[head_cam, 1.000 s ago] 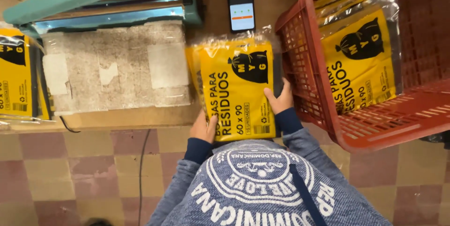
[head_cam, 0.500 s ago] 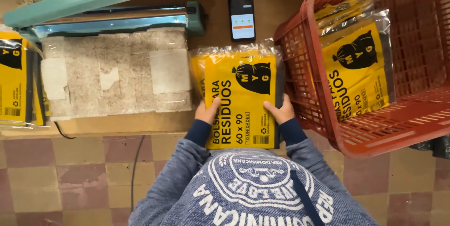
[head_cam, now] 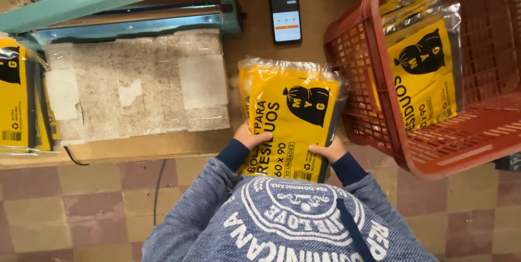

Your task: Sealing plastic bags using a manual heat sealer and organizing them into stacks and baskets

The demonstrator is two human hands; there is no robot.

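Right now yellow bag pack (head_cam: 290,118) lies flat on the brown surface (head_cam: 320,23) between heat sealer (head_cam: 135,17) and red basket (head_cam: 434,77), left hand (head_cam: 251,137) and right hand (head_cam: 325,149) both curled on its near edge, phone (head_cam: 285,9) beyond.

One head-worn camera looks straight down, close over the tabletop (head_cam: 325,1). The person's chest fills the lower frame, nearest the tabletop's front edge.

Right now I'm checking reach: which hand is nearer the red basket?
Right. The right hand grips the yellow packet on the side next to the basket; the left hand holds the far edge.
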